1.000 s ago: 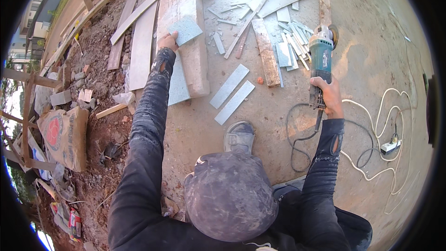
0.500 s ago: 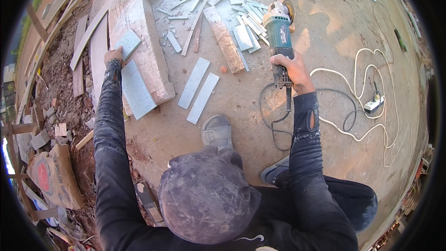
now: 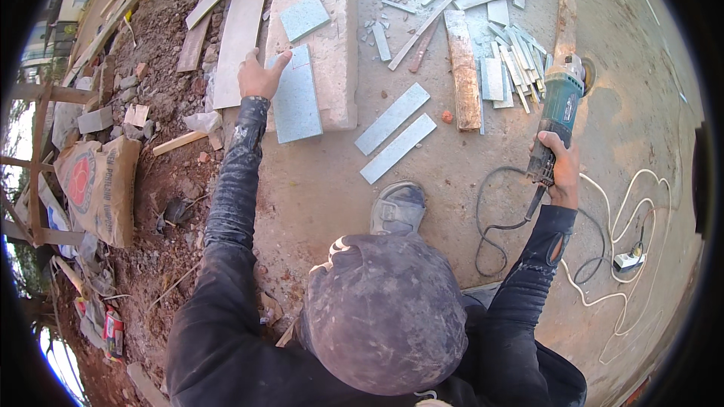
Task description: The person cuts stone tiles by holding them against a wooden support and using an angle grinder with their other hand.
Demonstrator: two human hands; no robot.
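Note:
My right hand [image 3: 556,166] is wrapped round the rear body of a teal and black angle grinder [image 3: 562,98], whose disc points away from me at the far end. My left hand [image 3: 260,77] has its fingers apart, the thumb at the upper left edge of a large pale blue-grey tile [image 3: 296,102]. That tile leans over the near end of a long concrete block [image 3: 332,53]. Just beyond it a smaller cut tile [image 3: 305,18] lies on the block. Two narrow tile strips [image 3: 394,119] rest on the ground between my hands.
A pile of tile offcuts [image 3: 516,60] lies beside a rough wooden piece [image 3: 463,68]. The grinder's dark cord [image 3: 483,230] loops near my right arm; a white cable [image 3: 622,294] and power strip [image 3: 629,259] lie farther right. At left are rubble and a cement bag [image 3: 96,192].
My left hand has let go of the small tile and moved nearer, to the large tile's edge. The grinder stays in my right hand. The view has shifted, so the scene sits farther right.

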